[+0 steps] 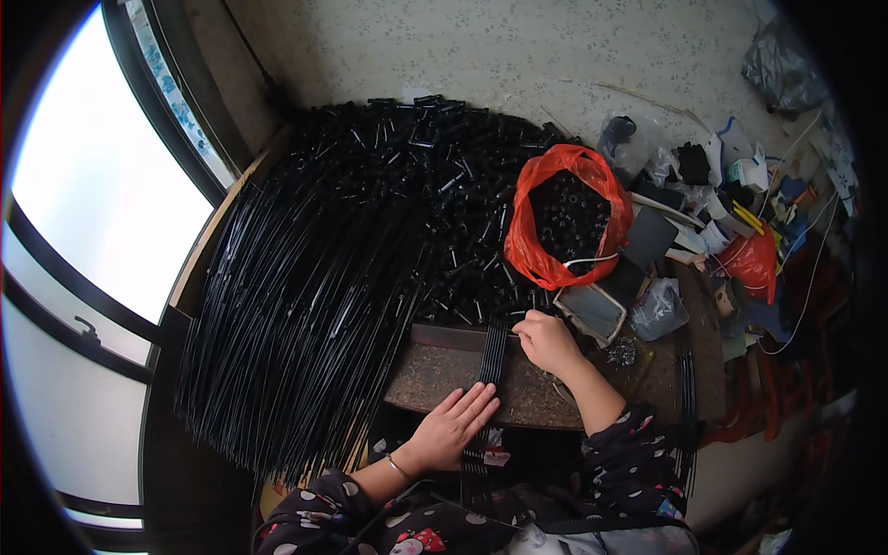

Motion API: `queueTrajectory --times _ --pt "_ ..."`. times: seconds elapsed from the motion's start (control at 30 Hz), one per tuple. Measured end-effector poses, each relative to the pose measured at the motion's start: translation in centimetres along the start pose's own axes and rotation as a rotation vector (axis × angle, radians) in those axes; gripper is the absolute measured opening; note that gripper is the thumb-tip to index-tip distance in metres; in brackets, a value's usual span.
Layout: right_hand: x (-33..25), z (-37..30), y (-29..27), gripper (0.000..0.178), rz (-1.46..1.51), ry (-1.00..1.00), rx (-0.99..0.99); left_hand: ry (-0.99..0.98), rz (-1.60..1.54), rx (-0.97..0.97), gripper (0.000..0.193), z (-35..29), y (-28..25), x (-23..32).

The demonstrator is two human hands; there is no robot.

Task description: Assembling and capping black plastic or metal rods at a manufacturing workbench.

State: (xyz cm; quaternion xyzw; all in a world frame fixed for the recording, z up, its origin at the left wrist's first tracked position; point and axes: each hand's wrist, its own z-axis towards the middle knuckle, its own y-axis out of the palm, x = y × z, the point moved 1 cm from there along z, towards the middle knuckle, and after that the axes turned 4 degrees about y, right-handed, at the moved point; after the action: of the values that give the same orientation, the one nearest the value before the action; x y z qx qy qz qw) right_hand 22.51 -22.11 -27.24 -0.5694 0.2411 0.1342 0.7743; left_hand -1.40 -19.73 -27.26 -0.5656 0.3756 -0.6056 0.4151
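A row of thin black rods (493, 356) lies side by side across the front of a brown speckled worktop (430, 370), their near ends hanging past its edge toward my lap. My left hand (450, 428) rests flat over these rods at the edge, fingers stretched out. Beside the far ends of the row, my right hand (546, 342) is closed with thumb and fingers pinched together. Whatever is between those fingertips is too small to make out. Behind the rods runs a low dark strip (449, 337) along the worktop.
A large heap of long black rods (287, 314) covers the left. Short black tubular parts (416, 139) are piled behind. A red plastic bag (525, 254) holds small dark pieces. Nearby are a shallow tray (592, 313), a clear bag (659, 310) and clutter; a window (102, 166) stands left.
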Motion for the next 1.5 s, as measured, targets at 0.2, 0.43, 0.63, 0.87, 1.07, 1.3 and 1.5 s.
queueTrajectory --times 0.2,0.43,0.63,0.87,1.07,1.3,1.5 --pt "-0.4 0.1 -0.1 0.011 0.007 -0.042 0.027 0.005 0.0 0.023 0.081 0.0 0.3 0.0" --pt "0.1 0.2 0.1 0.004 -0.141 -0.147 0.159 0.009 -0.007 0.018 0.08 0.1 0.2 0.2" --pt "1.9 -1.7 -2.7 0.005 -0.422 -0.387 0.146 0.0 -0.008 0.009 0.081 -0.1 0.1 0.0" --pt "1.0 -2.0 -2.1 0.015 -0.109 -0.163 0.148 0.025 -0.019 0.024 0.083 -0.1 0.1 -0.4" --pt "1.3 -2.0 -1.7 0.014 -0.067 -0.036 0.15 0.039 -0.023 0.037 0.083 0.0 0.4 -0.4" --pt "0.5 -1.8 -0.8 0.01 0.002 0.065 0.194 0.037 -0.015 0.028 0.082 -0.3 0.3 -0.2" --pt "1.8 -0.1 0.0 0.01 0.076 -0.076 0.159 0.02 -0.01 0.095 0.081 -0.3 0.6 0.2"
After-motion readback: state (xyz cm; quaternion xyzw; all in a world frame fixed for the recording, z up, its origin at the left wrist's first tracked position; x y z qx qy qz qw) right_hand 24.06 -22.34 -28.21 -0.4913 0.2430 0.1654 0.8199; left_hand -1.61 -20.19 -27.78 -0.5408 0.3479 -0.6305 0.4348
